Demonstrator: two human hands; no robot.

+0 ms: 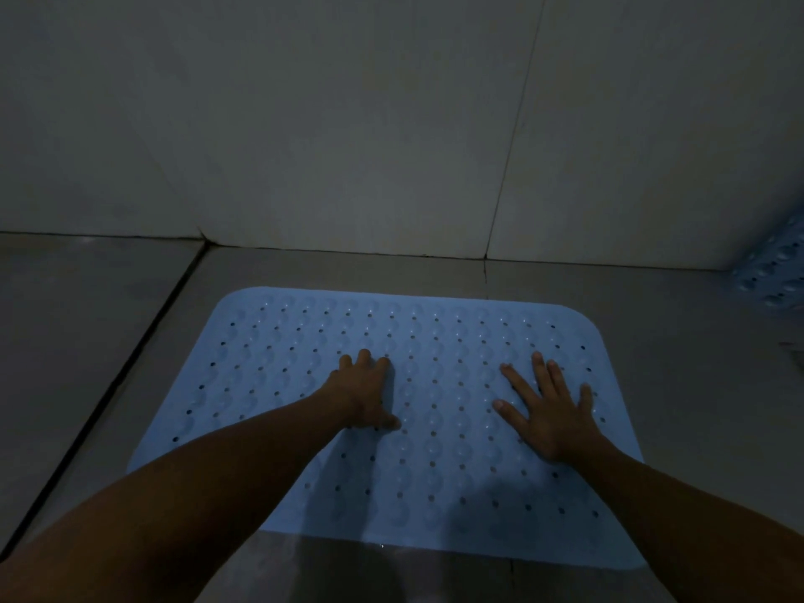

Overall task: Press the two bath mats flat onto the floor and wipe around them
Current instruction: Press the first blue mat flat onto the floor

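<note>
Two bare forearms reach forward from the bottom of the frame, ending in hands pressed palm-down on a light blue bath mat (435,428) in a dimly lit tiled corner. Left hand (365,391) rests near the mat's middle with fingers close together and thumb out to the side; right hand (550,411) lies flat just to its right, fingers spread wide. Neither holds anything. Between the two hands a strip of perforated mat shows bare.

Rows of small holes and raised bumps cover the mat, which lies on the floor (87,341) with rounded far corners and its near edge running under the arms. A band of bare tile separates the far edge from the wall (348,124). Open floor lies to the left, crossed by a dark grout line (108,385) running diagonally, and more bare tile shows to the right. At the far right edge, a second blue mat (778,272) appears partly in view against the wall, well apart from both hands.
</note>
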